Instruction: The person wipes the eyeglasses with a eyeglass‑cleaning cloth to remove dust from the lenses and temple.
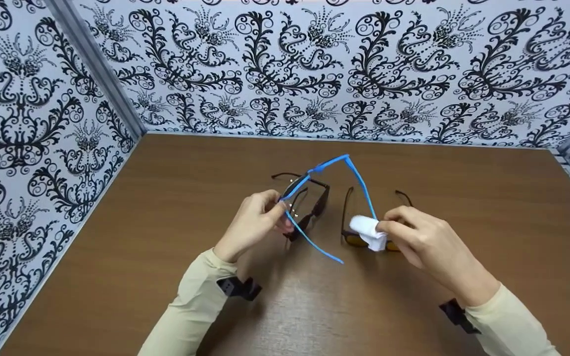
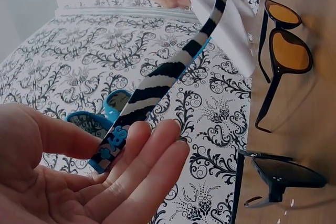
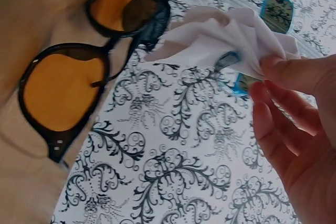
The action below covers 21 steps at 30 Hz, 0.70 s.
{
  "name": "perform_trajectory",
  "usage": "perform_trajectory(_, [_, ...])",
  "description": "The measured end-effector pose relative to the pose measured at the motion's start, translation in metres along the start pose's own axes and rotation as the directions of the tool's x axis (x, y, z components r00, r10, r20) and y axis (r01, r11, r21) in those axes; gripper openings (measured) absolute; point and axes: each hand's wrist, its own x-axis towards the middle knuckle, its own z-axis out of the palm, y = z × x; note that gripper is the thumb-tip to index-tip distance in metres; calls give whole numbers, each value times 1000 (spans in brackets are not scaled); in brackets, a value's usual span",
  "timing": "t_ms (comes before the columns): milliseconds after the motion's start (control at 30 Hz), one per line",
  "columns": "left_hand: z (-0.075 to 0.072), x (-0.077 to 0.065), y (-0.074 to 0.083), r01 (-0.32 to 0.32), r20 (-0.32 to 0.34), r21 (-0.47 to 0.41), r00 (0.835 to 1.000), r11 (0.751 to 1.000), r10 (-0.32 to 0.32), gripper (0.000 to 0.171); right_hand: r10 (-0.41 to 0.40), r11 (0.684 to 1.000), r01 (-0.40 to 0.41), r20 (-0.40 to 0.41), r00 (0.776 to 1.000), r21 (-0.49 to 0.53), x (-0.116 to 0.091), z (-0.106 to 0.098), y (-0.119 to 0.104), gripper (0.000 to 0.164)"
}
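Observation:
My left hand (image 1: 253,217) pinches blue-framed sunglasses (image 1: 297,186) at one front corner, their arms spread apart above the table. The left wrist view shows that arm's black-and-white striped face (image 2: 152,90), with thumb and fingertips at its hinge end. A white cloth (image 1: 365,228) is pinched between the thumb and fingers of my right hand (image 1: 431,240). It overlaps the lower end of the other blue arm in the head view, hiding that tip. In the right wrist view the crumpled cloth (image 3: 210,38) covers part of the blue sunglasses.
Black-framed glasses with orange lenses (image 1: 356,241) stand on the wooden table (image 1: 191,168) behind the cloth. Dark sunglasses (image 1: 321,201) sit beside them, partly behind my left hand. Patterned wall panels (image 1: 314,64) border the table at the back and left.

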Motion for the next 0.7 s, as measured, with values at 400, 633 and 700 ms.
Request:
perform_trajectory(400, [12,2,0,-25,-22,41,999,999,26,11,81,993,-82,12,997,87,7,15,-25,14])
perform_trajectory(633, [19,1,-1,-49,-29,22,998,999,49,10,74,988,-74,0,997,135,5,29,-37,19])
perform_trajectory(700, [20,0,-2,-53,-38,18,998,998,54,10,88,983,-87,-3,996,163,5,32,-39,24])
